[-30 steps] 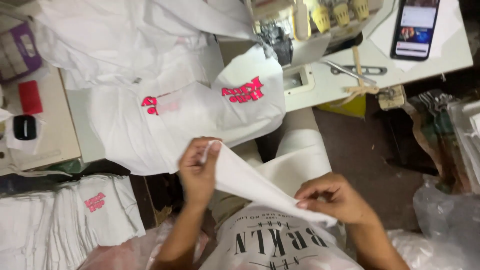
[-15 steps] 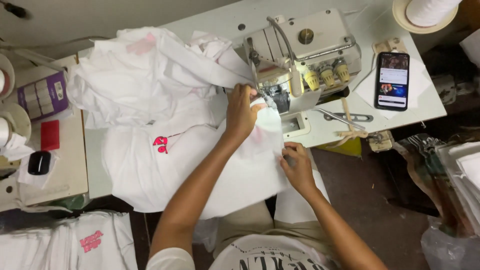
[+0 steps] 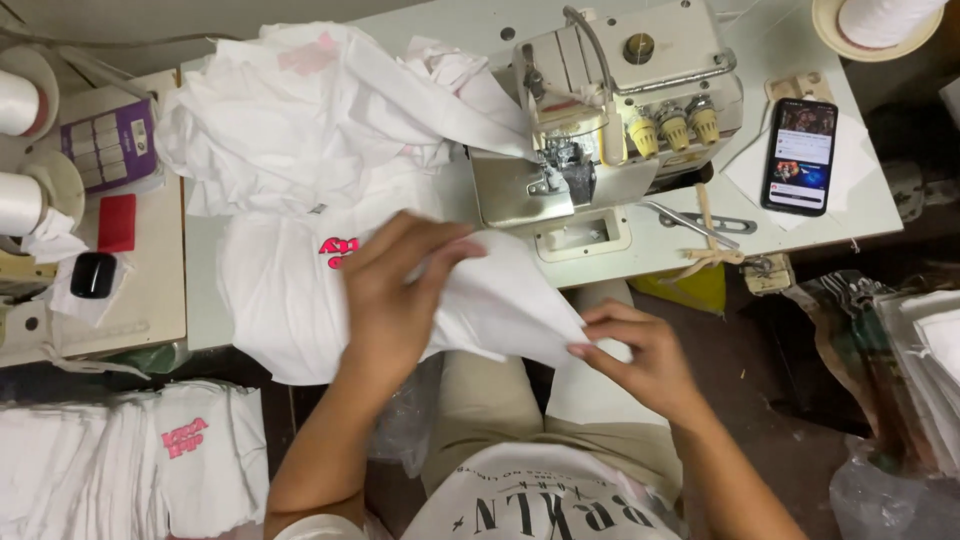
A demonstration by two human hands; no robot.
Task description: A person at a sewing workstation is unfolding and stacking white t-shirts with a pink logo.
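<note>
White cloth (image 3: 500, 300) is bunching; I'm pinching it in both my left hand (image 3: 400, 290) and right hand (image 3: 640, 360), risking a crooked feed into the needle at twelve o'clock.

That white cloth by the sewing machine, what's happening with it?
A person sits at an overlock sewing machine and holds a white garment with pink print in both bare hands. The left hand lies on top of the cloth and the right hand pinches its edge near the table's front. More white cloth is heaped beside the machine, and a phone lies to its right.
</note>
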